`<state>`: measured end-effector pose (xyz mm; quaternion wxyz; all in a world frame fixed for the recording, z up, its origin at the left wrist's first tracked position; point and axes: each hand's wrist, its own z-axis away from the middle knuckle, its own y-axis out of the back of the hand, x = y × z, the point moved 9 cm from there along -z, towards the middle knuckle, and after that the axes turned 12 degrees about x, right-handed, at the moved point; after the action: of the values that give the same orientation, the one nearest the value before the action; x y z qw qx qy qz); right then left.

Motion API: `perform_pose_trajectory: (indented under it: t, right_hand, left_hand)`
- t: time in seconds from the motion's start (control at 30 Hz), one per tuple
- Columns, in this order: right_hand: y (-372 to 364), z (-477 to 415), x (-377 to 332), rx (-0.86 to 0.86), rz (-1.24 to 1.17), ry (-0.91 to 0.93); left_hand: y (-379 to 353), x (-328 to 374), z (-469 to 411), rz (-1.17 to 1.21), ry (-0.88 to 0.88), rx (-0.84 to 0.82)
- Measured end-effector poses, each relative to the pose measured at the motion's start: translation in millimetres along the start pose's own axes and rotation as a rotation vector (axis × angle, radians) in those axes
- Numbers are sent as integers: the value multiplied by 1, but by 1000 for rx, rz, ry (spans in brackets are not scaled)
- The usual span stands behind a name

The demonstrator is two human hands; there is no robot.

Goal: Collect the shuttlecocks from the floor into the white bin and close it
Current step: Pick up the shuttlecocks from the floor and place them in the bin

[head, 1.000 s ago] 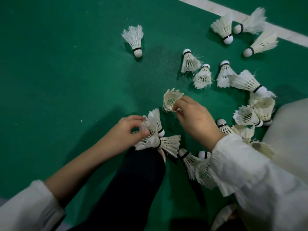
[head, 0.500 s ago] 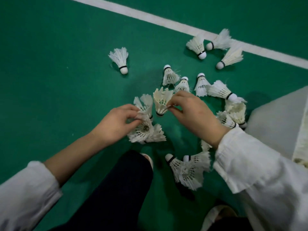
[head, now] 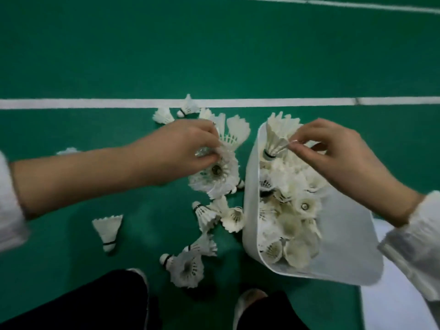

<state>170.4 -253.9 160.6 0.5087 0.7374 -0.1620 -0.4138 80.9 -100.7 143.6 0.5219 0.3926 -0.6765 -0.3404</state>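
Observation:
The white bin [head: 250, 210] stands open on the green floor at centre right, holding several white shuttlecocks. My right hand [head: 333, 153] pinches one shuttlecock [head: 277, 136] by its feathers above the bin's far end, cork down. My left hand [head: 181, 151] is closed on a bunch of shuttlecocks [head: 219, 172] just left of the bin. Loose shuttlecocks lie on the floor: one [head: 108, 231] at lower left, several [head: 207, 215] beside the bin wall, another cluster [head: 185, 267] near my knees, and a few [head: 176, 113] by the white line.
A white court line [head: 71, 103] crosses the green floor beyond the hands. My dark trouser legs [head: 95, 306] and a shoe [head: 247, 303] fill the bottom edge. A pale flat surface [head: 390, 306] lies at lower right beside the bin.
The view has swung right and the bin is now in sight. My right hand has carried its shuttlecock over the bin. My left hand still grips its bunch.

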Motion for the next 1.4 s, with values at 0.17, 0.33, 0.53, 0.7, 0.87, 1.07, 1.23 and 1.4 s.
perform_pose_trajectory:
  t: [0.17, 0.33, 0.53, 0.7, 0.87, 1.07, 1.23, 1.4]
  right_hand:
    - [16, 42, 98, 36, 26, -229]
    - [-25, 79, 126, -118, -23, -226]
    - [-93, 97, 124, -295, 78, -5]
    - [-140, 117, 144, -457, 229, 50]
    - [-130, 111, 135, -394, 229, 49]
    - [-45, 83, 98, -54, -238, -69]
    - [-59, 77, 92, -47, -57, 129]
    - [-72, 84, 139, -71, -12, -1]
  left_hand:
    - [-42, 48, -52, 50, -19, -4]
    - [-96, 65, -68, 94, 49, -11]
    - [-129, 62, -61, 89, 104, -37]
    - [-137, 54, -54, 80, 133, -57]
    - [-137, 55, -54, 81, 158, -46]
    - [-136, 57, -59, 94, 199, -11]
    - [-144, 69, -59, 126, 185, -39]
    - [-130, 66, -54, 211, 242, -9]
